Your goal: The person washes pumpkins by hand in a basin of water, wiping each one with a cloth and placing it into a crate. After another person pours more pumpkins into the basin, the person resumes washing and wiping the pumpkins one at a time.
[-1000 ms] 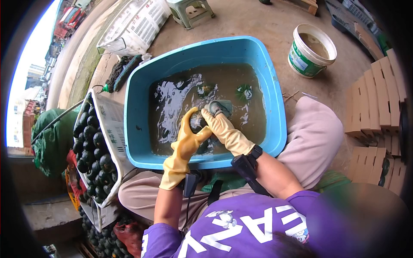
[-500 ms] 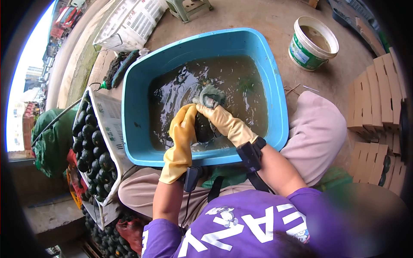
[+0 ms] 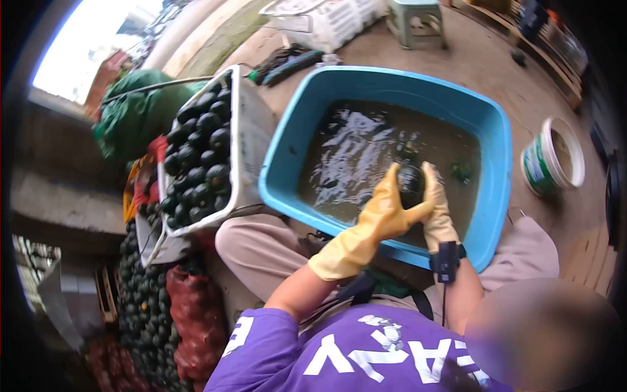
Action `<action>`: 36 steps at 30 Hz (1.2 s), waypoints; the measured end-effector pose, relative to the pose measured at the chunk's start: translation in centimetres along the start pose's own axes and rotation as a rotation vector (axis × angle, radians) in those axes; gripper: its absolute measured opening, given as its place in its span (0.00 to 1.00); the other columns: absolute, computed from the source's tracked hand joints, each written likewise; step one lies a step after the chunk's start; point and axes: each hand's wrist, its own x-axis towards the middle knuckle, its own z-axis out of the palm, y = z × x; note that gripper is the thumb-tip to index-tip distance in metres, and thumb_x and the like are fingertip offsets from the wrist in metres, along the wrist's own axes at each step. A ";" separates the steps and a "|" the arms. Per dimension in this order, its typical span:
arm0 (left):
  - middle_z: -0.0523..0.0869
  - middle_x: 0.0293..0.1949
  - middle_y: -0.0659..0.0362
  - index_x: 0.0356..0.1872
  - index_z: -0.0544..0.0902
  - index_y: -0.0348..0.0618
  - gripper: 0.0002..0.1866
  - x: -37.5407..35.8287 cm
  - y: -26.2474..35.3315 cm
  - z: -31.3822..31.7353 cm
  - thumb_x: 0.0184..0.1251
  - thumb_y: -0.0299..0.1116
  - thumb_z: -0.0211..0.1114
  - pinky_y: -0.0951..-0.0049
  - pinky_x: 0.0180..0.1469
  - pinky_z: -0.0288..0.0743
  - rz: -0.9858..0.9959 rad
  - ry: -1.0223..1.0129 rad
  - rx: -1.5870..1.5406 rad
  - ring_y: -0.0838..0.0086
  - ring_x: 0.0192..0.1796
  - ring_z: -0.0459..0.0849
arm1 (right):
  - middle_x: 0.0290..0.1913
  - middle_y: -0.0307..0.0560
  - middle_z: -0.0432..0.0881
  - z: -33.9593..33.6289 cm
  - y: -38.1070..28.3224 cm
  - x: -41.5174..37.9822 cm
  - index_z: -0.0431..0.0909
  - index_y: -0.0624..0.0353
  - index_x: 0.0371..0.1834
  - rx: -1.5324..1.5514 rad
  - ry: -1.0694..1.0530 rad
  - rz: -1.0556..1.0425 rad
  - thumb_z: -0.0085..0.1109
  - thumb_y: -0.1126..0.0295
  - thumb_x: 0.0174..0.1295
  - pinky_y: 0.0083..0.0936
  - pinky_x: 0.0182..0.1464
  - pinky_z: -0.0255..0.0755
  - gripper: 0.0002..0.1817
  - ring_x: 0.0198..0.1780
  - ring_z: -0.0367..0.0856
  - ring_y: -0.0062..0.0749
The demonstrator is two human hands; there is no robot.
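Observation:
Over the murky water in a blue tub [image 3: 277, 166], my left hand [image 3: 385, 212] and my right hand [image 3: 437, 206], both in yellow rubber gloves, hold a dark green round fruit [image 3: 410, 183] between them. My left hand curves round its left and lower side, and my right hand touches its right side. The fruit's top faces the camera, wet and shiny. Green bits float in the water to its right. No cloth can be made out in either hand.
A white crate [image 3: 245, 140] full of dark green fruits stands left of the tub. Red net sacks [image 3: 196, 323] and more fruits lie below it. A white and green bucket [image 3: 541, 160] is at the right, a stool [image 3: 417, 23] behind the tub, a green bundle [image 3: 140, 114] far left.
The view has swung left, so the tub appears farther right. The grey cloth held at the hands before is no longer visible. The fruit now shows between both hands.

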 end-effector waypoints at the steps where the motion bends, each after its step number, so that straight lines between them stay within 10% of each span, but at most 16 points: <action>1: 0.79 0.62 0.35 0.73 0.64 0.28 0.55 0.6 -1.4 0.7 0.55 0.60 0.77 0.60 0.68 0.73 0.014 0.068 -0.087 0.51 0.68 0.78 | 0.46 0.43 0.88 0.0 0.3 -0.1 0.83 0.58 0.55 -0.211 0.061 -0.223 0.52 0.49 0.77 0.32 0.52 0.84 0.23 0.46 0.88 0.32; 5: 0.84 0.59 0.58 0.66 0.78 0.43 0.28 -1.4 -3.2 -4.2 0.73 0.50 0.66 0.66 0.52 0.81 -0.234 -0.156 -1.150 0.72 0.58 0.82 | 0.41 0.44 0.86 -0.6 1.6 1.3 0.81 0.59 0.50 -0.546 0.033 -0.418 0.57 0.54 0.76 0.27 0.41 0.84 0.18 0.38 0.88 0.32; 8: 0.88 0.53 0.63 0.60 0.83 0.50 0.21 -2.2 -3.7 -11.8 0.74 0.49 0.66 0.69 0.45 0.83 -0.392 -0.033 -1.449 0.76 0.51 0.87 | 0.25 0.42 0.79 1.2 0.6 -0.1 0.76 0.58 0.40 -0.483 -0.033 -0.052 0.56 0.54 0.76 0.33 0.24 0.83 0.17 0.20 0.82 0.33; 11: 0.85 0.55 0.59 0.60 0.81 0.53 0.25 -5.6 -5.2 -21.1 0.69 0.55 0.69 0.61 0.47 0.86 -0.054 0.416 -1.244 0.70 0.56 0.84 | 0.26 0.47 0.82 0.2 0.0 0.1 0.74 0.60 0.46 -0.499 -0.019 0.119 0.53 0.54 0.77 0.34 0.25 0.84 0.18 0.21 0.84 0.36; 17: 0.86 0.55 0.54 0.66 0.77 0.49 0.35 -7.1 -22.8 -37.0 0.60 0.46 0.80 0.55 0.51 0.86 -0.244 0.900 -1.252 0.60 0.54 0.86 | 0.39 0.55 0.88 0.3 0.4 -0.6 0.73 0.60 0.45 -0.573 -0.043 0.007 0.52 0.53 0.78 0.35 0.25 0.86 0.19 0.23 0.86 0.37; 19: 0.86 0.55 0.49 0.69 0.75 0.46 0.43 -10.3 -28.7 -40.0 0.51 0.42 0.85 0.59 0.61 0.81 -0.011 0.916 0.760 0.53 0.56 0.86 | 0.48 0.61 0.88 -0.4 0.1 -0.3 0.71 0.61 0.46 -0.558 -0.068 0.064 0.50 0.52 0.78 0.39 0.28 0.88 0.20 0.27 0.89 0.43; 23: 0.83 0.61 0.43 0.71 0.70 0.38 0.53 -11.7 -34.7 -47.5 0.38 0.36 0.88 0.63 0.66 0.77 -0.220 0.858 0.777 0.52 0.60 0.85 | 0.46 0.63 0.88 0.5 0.3 -1.1 0.72 0.67 0.47 -0.526 -0.035 0.007 0.50 0.52 0.78 0.42 0.28 0.88 0.22 0.27 0.89 0.46; 24: 0.84 0.58 0.43 0.72 0.70 0.38 0.55 -11.0 -35.8 -49.3 0.37 0.35 0.89 0.62 0.66 0.78 -0.141 0.978 0.352 0.52 0.59 0.85 | 0.46 0.63 0.88 0.6 0.5 -1.1 0.72 0.67 0.47 -0.532 -0.015 -0.004 0.50 0.52 0.78 0.42 0.27 0.88 0.23 0.27 0.89 0.46; 26: 0.86 0.51 0.45 0.71 0.68 0.36 0.58 -10.1 -37.8 -53.3 0.32 0.34 0.90 0.61 0.61 0.80 -0.126 1.010 1.016 0.52 0.56 0.86 | 0.46 0.63 0.88 0.5 0.8 -1.0 0.72 0.67 0.48 -0.539 0.017 -0.013 0.49 0.52 0.78 0.41 0.27 0.88 0.23 0.27 0.88 0.46; 29: 0.87 0.45 0.48 0.64 0.75 0.37 0.35 -6.7 -39.3 -57.4 0.55 0.34 0.79 0.66 0.48 0.82 -0.037 1.033 1.103 0.59 0.46 0.87 | 0.43 0.64 0.88 -0.3 0.8 -0.6 0.71 0.63 0.48 -0.552 0.030 -0.001 0.50 0.52 0.78 0.49 0.28 0.88 0.21 0.28 0.89 0.52; 31: 0.88 0.44 0.52 0.61 0.78 0.37 0.22 -0.9 -33.8 -55.0 0.71 0.37 0.67 0.71 0.44 0.81 0.047 1.076 -0.598 0.67 0.43 0.86 | 0.42 0.63 0.88 -0.4 0.9 -0.2 0.71 0.63 0.48 -0.559 0.036 0.008 0.51 0.52 0.77 0.48 0.28 0.88 0.21 0.28 0.89 0.50; 33: 0.89 0.46 0.57 0.60 0.81 0.41 0.20 4.1 -27.7 -49.6 0.76 0.42 0.61 0.75 0.41 0.79 -0.063 0.931 -0.292 0.75 0.43 0.86 | 0.41 0.62 0.88 -0.3 1.1 0.3 0.72 0.63 0.47 -0.586 0.044 0.009 0.52 0.51 0.77 0.47 0.27 0.88 0.22 0.27 0.89 0.49; 34: 0.90 0.48 0.61 0.60 0.83 0.47 0.18 5.8 -25.3 -45.4 0.78 0.43 0.60 0.76 0.45 0.79 0.109 0.982 0.585 0.75 0.44 0.86 | 0.39 0.61 0.88 -0.2 1.1 0.5 0.72 0.64 0.47 -0.613 0.051 0.009 0.52 0.51 0.77 0.46 0.27 0.88 0.22 0.26 0.88 0.47; 35: 0.91 0.49 0.59 0.59 0.85 0.52 0.17 6.1 -16.7 -41.2 0.77 0.44 0.60 0.69 0.54 0.80 -0.110 0.629 -0.059 0.68 0.48 0.88 | 0.39 0.61 0.88 0.2 1.2 0.4 0.72 0.64 0.47 -0.624 0.047 0.020 0.52 0.51 0.77 0.46 0.27 0.88 0.22 0.26 0.88 0.47; 36: 0.90 0.50 0.55 0.58 0.86 0.52 0.17 9.5 -17.9 -36.9 0.76 0.45 0.60 0.64 0.61 0.78 0.165 0.571 0.216 0.60 0.52 0.88 | 0.37 0.58 0.88 1.1 1.4 0.2 0.73 0.64 0.46 -0.637 0.052 0.012 0.51 0.52 0.78 0.41 0.26 0.87 0.22 0.25 0.88 0.44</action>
